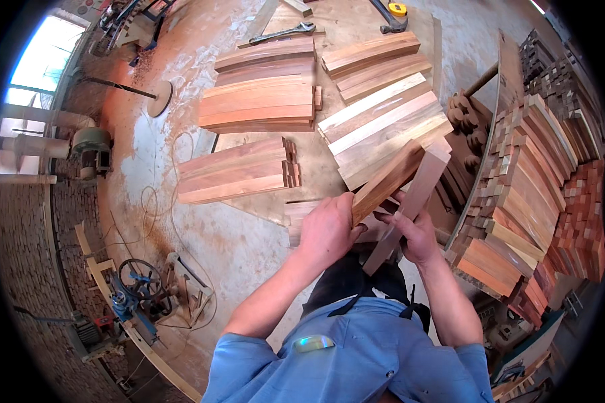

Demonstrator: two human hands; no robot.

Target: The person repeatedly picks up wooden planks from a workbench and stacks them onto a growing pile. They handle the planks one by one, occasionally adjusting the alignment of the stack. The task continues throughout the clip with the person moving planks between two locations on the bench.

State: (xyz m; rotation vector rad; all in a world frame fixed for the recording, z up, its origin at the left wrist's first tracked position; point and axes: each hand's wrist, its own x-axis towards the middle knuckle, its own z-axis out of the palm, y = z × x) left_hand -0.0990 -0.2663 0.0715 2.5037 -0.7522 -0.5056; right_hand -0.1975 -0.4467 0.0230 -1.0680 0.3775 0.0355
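My left hand is closed around the near end of a brown wooden slat, which slants up and away to the right. In my right hand is a paler, greyish wooden slat, its lower end pointing toward my body. The far ends of the two slats come close together. Just beyond them lies a stack of light wooden slats on the worktable. Part of another pale slat stack shows behind my left hand, at the table's near edge.
More slat stacks cover the table. At its far side are an adjustable wrench, a hammer and a yellow tape measure. High piles of slats stand to the right. A machine with a handwheel sits at left.
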